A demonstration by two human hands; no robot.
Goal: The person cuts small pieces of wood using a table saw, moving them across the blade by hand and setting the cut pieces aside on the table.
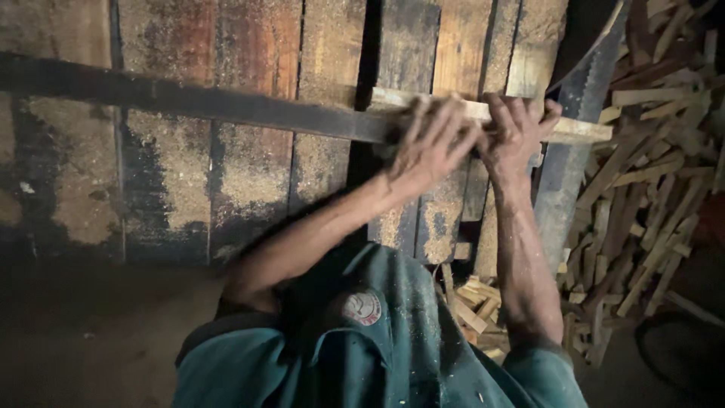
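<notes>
Both hands (472,136) hiding wood strip's (581,130) middle

The worktop (249,151) is rough, dark-stained wooden planks dusted with matt sawdust. A pale, raw wood strip (581,130) lies far right. Rough offcuts (649,196) look dry and unfinished.

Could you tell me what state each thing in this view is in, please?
Left hand: closed over the strip, motion-blurred.
Right hand: gripping the strip.
Pale wooden strip: lying flat across the bench, held by both hands.
Dark rail: lying across the planks.
Plank bench: dusted with sawdust.
Saw blade: toothed, beside the right hand; motion unclear.
Offcuts: heaped loosely at right.
</notes>
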